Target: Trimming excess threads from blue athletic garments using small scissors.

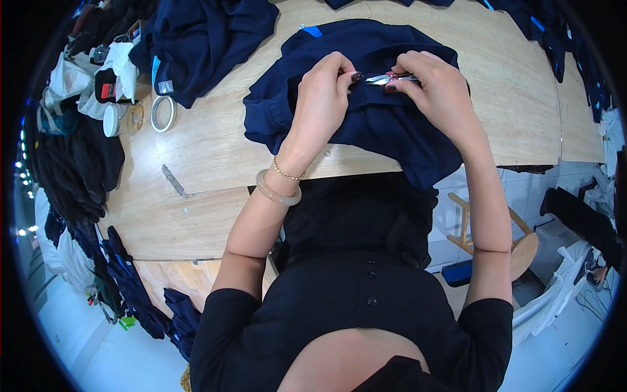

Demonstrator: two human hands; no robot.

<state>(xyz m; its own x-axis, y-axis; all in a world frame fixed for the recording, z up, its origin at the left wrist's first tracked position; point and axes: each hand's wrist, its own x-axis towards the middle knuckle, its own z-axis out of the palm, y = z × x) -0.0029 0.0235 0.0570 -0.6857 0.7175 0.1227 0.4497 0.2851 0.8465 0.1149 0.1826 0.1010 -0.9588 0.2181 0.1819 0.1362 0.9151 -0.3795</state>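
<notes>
A dark navy garment (375, 123) lies bunched on the table in front of me, with a gathered band at its left side and a bright blue tag (313, 31) near its far edge. My left hand (320, 98) is closed in a pinch on the garment's fabric. In my right hand (441, 91) is a small pair of metal thread snips (377, 80), gripped between thumb and fingers. The blades point left toward my left fingertips, close over the fabric. Any thread between them is too small to make out.
On the pale wooden table (215, 225) stand a roll of tape (163, 114) and a white-lidded jar (112, 120) to the left. Another navy garment (209, 46) lies at the far left. Dark clothes hang over the left edge. A wooden stool (524, 255) stands at the right.
</notes>
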